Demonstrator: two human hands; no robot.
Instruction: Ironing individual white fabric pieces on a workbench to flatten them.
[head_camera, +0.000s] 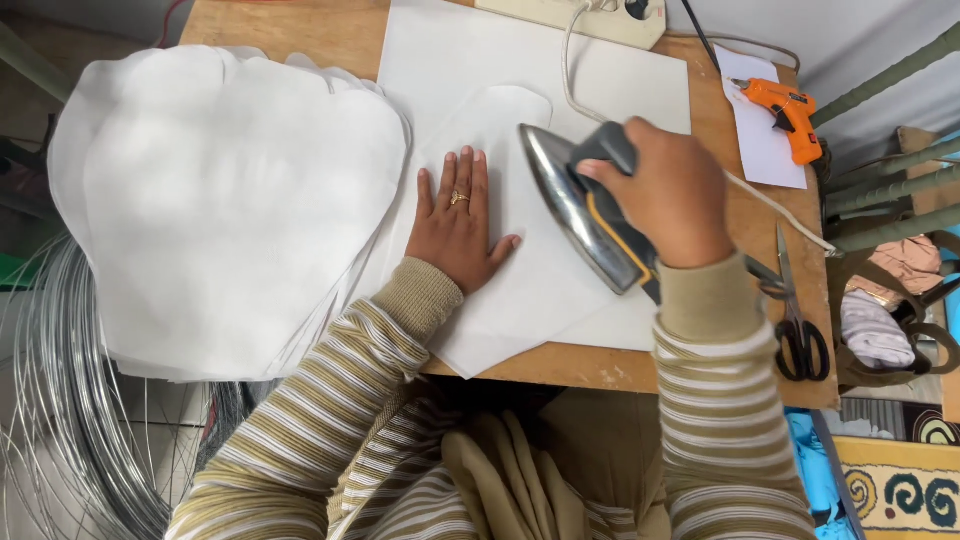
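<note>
You work at a wooden table (620, 365) with a worn, scratched top, in even and soft light without strong shadows. At your left, a big coil of grey metal wire (70, 400) lies on the floor beside the table. At your right you see thick green rods (885, 190), a basket with folded cloth (880, 330), and lower a carpet (900, 490) with yellow and dark curls.

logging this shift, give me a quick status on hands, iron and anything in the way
Left hand flat on white petal-shaped fabric piece. Right hand gripping silver clothes iron, tilted up on edge. Iron's white cord trails behind; path clear.
</note>
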